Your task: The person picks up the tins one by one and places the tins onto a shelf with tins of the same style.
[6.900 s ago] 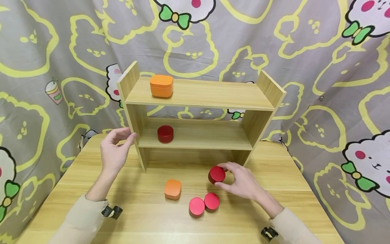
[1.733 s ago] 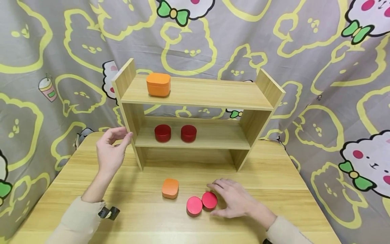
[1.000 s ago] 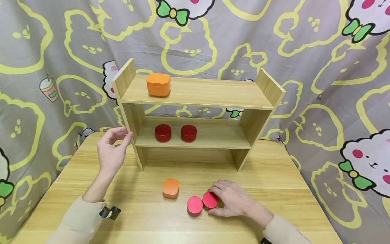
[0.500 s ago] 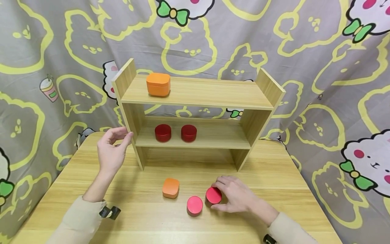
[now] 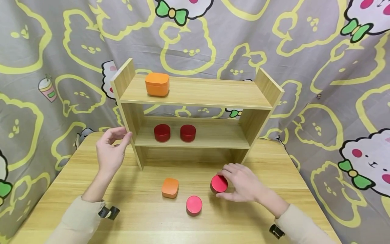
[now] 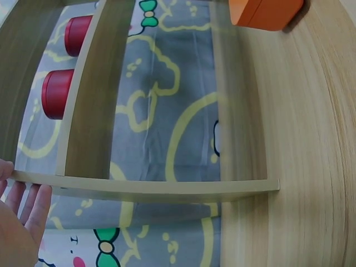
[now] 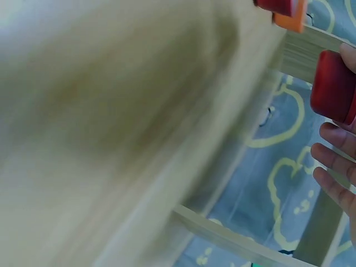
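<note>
Red round container (image 5: pixel 219 184) clamped in the right grip (image 5: pixel 245 184), at the right-hand end of the arrangement. From left to right in the head view: beige sleeve (image 5: pixel 77 217) with a small black device (image 5: pixel 109 212) near the cuff; left grip (image 5: pixel 111 154) at the front edge of the left side panel, thumb and fingers curved toward each other, fingertips in the left wrist view against the panel's outer side; cannot tell whether clamped on it. Next, wooden shelf unit (image 5: pixel 213 93), upright on the counter (image 5: pixel 76 183), in front of a patterned grey curtain (image 5: pixel 189 40). On its top board, toward the left, orange box (image 5: pixel 157 84) with rounded corners. On its middle board, left and centre, first dark red container (image 5: pixel 162 133) and second dark red container (image 5: pixel 188 133), side by side and apart. On the counter before the unit, low orange box (image 5: pixel 170 188); to its right and slightly nearer to the wearer, loose red container (image 5: pixel 194 205), apart from both neighbours. Farther right, the held container just left of the palm: thumb against its near side, fingers against its far side, left part projecting free beyond the fingertips, round top exposed upward. Contact between container and counter not clear. Far right, second black device (image 5: pixel 276 231) by the right cuff.
</note>
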Available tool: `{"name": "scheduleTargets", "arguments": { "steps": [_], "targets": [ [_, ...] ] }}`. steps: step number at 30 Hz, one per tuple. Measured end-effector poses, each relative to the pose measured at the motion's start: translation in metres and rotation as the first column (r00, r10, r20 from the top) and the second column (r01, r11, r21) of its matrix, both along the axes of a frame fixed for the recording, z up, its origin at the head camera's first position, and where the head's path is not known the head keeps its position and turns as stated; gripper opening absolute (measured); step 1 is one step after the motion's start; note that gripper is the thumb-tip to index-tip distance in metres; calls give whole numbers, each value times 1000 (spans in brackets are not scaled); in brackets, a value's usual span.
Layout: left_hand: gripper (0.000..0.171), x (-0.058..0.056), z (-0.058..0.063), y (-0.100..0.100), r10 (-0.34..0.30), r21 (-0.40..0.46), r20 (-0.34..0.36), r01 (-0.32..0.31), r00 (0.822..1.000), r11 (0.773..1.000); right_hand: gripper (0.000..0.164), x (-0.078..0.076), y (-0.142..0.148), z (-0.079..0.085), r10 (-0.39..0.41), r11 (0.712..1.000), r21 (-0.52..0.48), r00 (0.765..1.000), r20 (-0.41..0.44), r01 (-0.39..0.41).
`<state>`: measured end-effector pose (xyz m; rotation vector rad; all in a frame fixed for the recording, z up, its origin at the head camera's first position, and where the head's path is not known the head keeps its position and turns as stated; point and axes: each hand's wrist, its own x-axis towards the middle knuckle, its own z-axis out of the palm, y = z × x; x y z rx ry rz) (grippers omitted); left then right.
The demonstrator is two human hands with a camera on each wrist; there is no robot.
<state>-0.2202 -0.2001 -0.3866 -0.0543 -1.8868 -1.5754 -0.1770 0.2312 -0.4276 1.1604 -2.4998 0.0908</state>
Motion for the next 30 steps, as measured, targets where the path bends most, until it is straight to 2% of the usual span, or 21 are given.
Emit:
{"name": "scheduleTargets", "arguments": {
  "steps": [10,20,30],
  "targets": [
    [20,-2,-1,1,11,-4,10,-11,1000,1000,61,-14,3,28,0,997,-74,998,-59,-5],
    [20,-1,1,0,12,-3,6,-12,1000,1000,59,-35,-1,65,-5,985,-174,999,-48,-4],
    [20,1,1,1,12,-8,7,-12,1000,1000,58,-57,-9,88,-86,979,-189,996,-16,81]
  ]
}}
